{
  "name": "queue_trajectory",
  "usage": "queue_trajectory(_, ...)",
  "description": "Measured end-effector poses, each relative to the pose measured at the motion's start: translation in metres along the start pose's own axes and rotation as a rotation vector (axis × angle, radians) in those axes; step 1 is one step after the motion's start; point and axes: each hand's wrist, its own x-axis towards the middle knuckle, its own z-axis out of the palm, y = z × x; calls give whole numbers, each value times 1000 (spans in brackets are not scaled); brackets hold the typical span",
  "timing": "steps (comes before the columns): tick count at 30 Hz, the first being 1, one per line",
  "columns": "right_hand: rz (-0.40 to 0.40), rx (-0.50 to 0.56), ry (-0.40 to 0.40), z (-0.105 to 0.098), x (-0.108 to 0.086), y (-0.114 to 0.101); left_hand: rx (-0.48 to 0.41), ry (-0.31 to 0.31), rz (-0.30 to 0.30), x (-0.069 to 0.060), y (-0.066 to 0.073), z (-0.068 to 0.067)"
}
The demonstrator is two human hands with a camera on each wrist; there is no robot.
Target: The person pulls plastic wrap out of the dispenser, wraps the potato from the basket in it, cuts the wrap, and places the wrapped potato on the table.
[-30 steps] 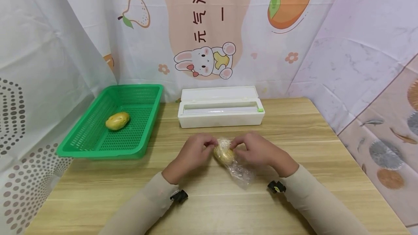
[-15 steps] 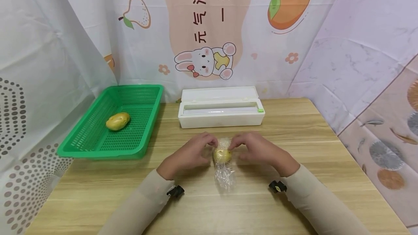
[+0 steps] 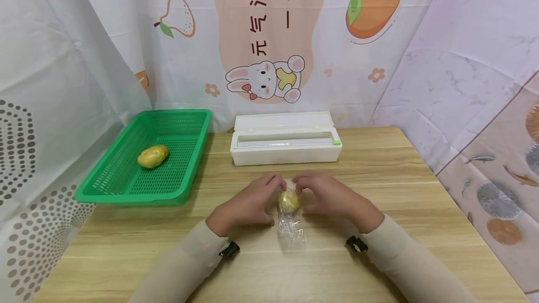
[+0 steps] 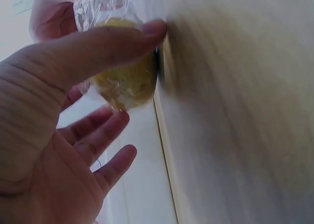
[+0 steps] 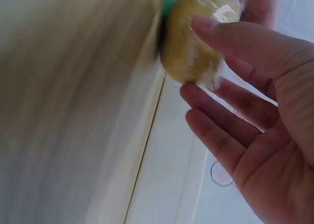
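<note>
A potato (image 3: 289, 202) in clear plastic wrap rests on the table between the two hands. Loose wrap (image 3: 291, 233) trails from it towards the person. My left hand (image 3: 254, 202) curves its index finger round the potato's far left side; in the head view its thumb stands off to the near left. From the right, my right hand (image 3: 330, 200) curls its fingers at the far right side of the potato, on the wrap. In the left wrist view the potato (image 4: 130, 84) is partly behind the thumb. The right wrist view shows thumb and fingers around the wrapped potato (image 5: 186, 47).
At the left of the wooden table (image 3: 269, 275) stands a green plastic basket (image 3: 168, 198) with another potato (image 3: 153, 156) in it. Behind the hands lies a white wrap dispenser box (image 3: 286, 155), its lid raised and a roll inside. Printed curtains hang behind.
The wrapped potato has turned so its loose wrap points straight towards the person instead of to the near right. The left thumb has spread away, and both hands' fingertips have closed in at the far end.
</note>
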Motion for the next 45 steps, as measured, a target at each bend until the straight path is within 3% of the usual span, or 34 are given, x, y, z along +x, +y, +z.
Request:
queue_trajectory(10, -11, -136, 36, 14, 1, -10, 63, 66, -3, 3, 4, 7)
queue_trajectory(19, 38, -9, -4, 6, 0, -4, -90, 48, -34, -2, 3, -1)
queue_trajectory(25, 48, 43, -18, 3, -1, 0, -118, 55, -39, -2, 1, -4)
queue_trajectory(39, 38, 128, 23, 4, 1, 3, -166, 187, -19, 1, 3, -1)
queue_trajectory(45, 108, 201, 58, 8, 1, 1, -281, 228, -65, 4, 4, 2)
